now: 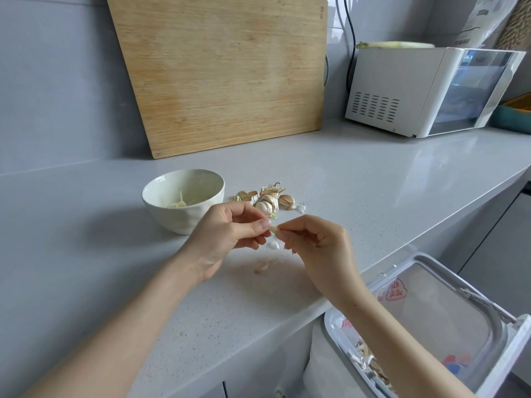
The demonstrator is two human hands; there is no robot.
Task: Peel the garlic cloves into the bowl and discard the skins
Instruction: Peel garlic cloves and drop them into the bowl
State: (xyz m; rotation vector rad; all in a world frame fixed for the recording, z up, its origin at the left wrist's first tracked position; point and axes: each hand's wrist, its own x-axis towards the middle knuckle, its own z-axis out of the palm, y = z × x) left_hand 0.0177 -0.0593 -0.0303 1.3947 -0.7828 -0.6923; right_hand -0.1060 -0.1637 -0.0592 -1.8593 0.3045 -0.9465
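Forearms enter from 6 o'clock; left hand and right hand both pinch one garlic clove above the tabletop. Bowl lies at its 10 o'clock, bin at 5. Recommended: hold firm, strip skin fully, gather fallen skins.

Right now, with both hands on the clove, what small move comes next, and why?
Probably pull the skin, showing white just beneath, off the clove: the left hand and right hand both pinch it, and the bowl waits nearby.
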